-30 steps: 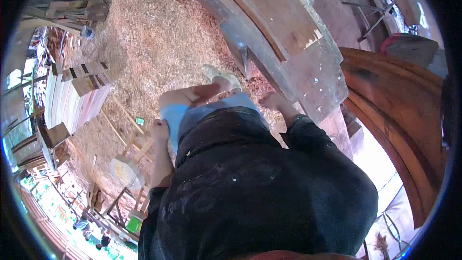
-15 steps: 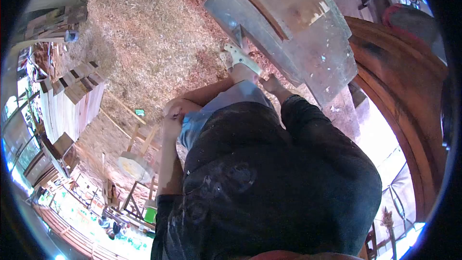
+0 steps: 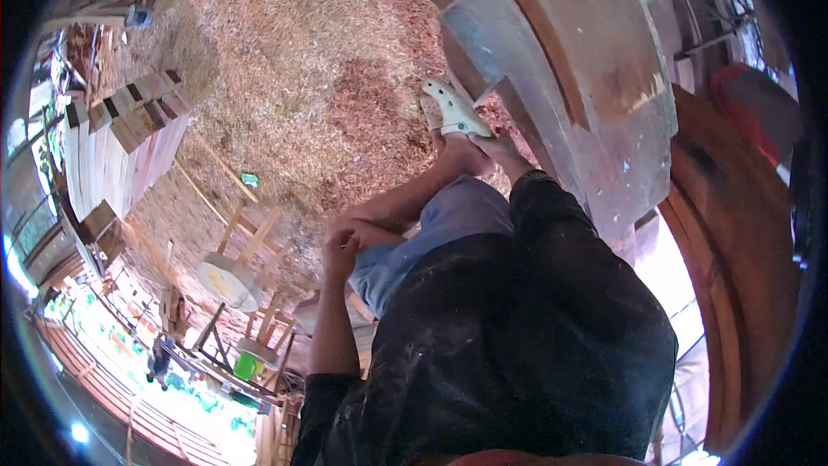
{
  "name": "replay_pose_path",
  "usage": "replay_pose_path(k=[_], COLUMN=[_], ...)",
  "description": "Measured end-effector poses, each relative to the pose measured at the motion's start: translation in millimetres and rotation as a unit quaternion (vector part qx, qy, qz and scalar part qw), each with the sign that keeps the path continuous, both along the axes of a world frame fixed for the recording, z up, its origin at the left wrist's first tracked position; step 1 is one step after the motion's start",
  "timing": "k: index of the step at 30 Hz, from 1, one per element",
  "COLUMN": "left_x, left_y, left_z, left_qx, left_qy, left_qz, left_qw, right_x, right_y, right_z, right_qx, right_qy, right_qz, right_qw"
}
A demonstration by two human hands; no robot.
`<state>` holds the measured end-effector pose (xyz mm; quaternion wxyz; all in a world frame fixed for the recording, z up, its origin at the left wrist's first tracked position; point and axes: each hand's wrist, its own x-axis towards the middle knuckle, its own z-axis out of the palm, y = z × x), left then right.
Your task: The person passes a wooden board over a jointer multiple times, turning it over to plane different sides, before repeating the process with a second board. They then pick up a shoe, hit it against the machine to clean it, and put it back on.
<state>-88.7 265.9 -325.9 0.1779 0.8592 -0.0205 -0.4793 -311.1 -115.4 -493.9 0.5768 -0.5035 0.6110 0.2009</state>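
Note:
A cream clog with round holes (image 3: 459,114) is on the foot of a bent bare leg (image 3: 388,209), above the shavings. At the clog's heel is my right hand (image 3: 500,151), its fingers closed on the heel edge. My left hand (image 3: 341,248) rests beside the bent knee, near the blue-grey shorts (image 3: 457,211), with its fingers curled in and no object visible in them.
Wood shavings (image 3: 285,60) cover the ground. A large curved wooden piece (image 3: 595,60) lies at upper right, a brown one (image 3: 733,250) beyond it. Stacked boards (image 3: 129,147) and a round-topped stool (image 3: 228,280) stand left. A distant person (image 3: 159,359) shows at lower left.
The view has shifted, and the stool and large wooden piece show more fully. My right hand has moved onto the clog's heel. My left hand stays by the knee.

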Motion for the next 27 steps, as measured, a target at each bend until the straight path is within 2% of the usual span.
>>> replay_pose_path(k=[2,3,5,6,7,10,12,15,17,18,19,20,22,24,25,27], left_x=[-10.9,-16.8,-25.5,-28.1,-31.4,-32.6,-33.9,-40.7,-39.1,-38.1,-36.5,-36.6,-47.5,-38.3,-23.6,23.8], left_y=[-0.3,5.7,18.9,21.6,20.4,-3.9,-4.4,17.4,24.5,25.3,21.5,18.3,51.8,51.2,40.6,14.6], left_z=[7.3,3.2,-14.2,-18.7,-20.0,-1.6,3.8,-14.9,-14.2,-7.0,11.1,22.2,-8.9,-18.4,-5.7,39.7], left_qx=[0.034,0.022,-0.008,-0.021,-0.032,-0.036,-0.042,-0.053,-0.027,-0.033,-0.040,-0.050,-0.070,-0.094,-0.104,-0.157], left_qy=[-0.009,0.011,0.046,0.028,0.008,-0.051,-0.073,-0.083,-0.087,-0.092,-0.098,-0.105,-0.061,-0.014,0.008,0.048], left_qz=[0.008,0.046,0.119,0.099,0.080,0.041,0.040,0.064,0.068,0.087,0.106,0.125,0.228,0.301,0.326,0.352], left_qw=[0.999,0.999,0.992,0.994,0.996,0.997,0.996,0.993,0.994,0.991,0.989,0.985,0.969,0.949,0.940,0.922], right_x=[20.9,29.5,58.0,75.4,97.5,163.5,232.6,297.4,324.2,338.3,342.0,343.7,342.9,337.1,333.8,326.2], right_y=[-9.0,-1.9,9.6,13.8,6.7,-5.2,-28.2,-43.6,-44.4,-48.5,-50.1,-49.2,-47.4,-48.3,-50.5,-52.1], right_z=[-11.3,-13.6,-28.9,-36.7,-23.2,-10.2,86.8,44.2,76.2,99.5,146.2,172.1,210.2,241.6,255.1,276.6], right_qx=[-0.072,-0.134,-0.220,-0.263,-0.299,-0.416,-0.291,-0.275,-0.102,-0.011,-0.063,-0.079,-0.104,-0.187,-0.229,-0.273], right_qy=[0.061,0.020,0.034,0.036,0.044,-0.055,-0.069,-0.230,-0.333,-0.376,-0.375,-0.412,-0.480,-0.521,-0.537,-0.517], right_qz=[0.204,0.248,0.260,0.264,0.322,0.326,0.303,0.203,0.053,-0.024,0.024,0.017,0.000,0.082,0.119,0.150], right_qw=[0.974,0.959,0.939,0.927,0.897,0.847,0.905,0.911,0.936,0.926,0.925,0.908,0.871,0.829,0.803,0.797])
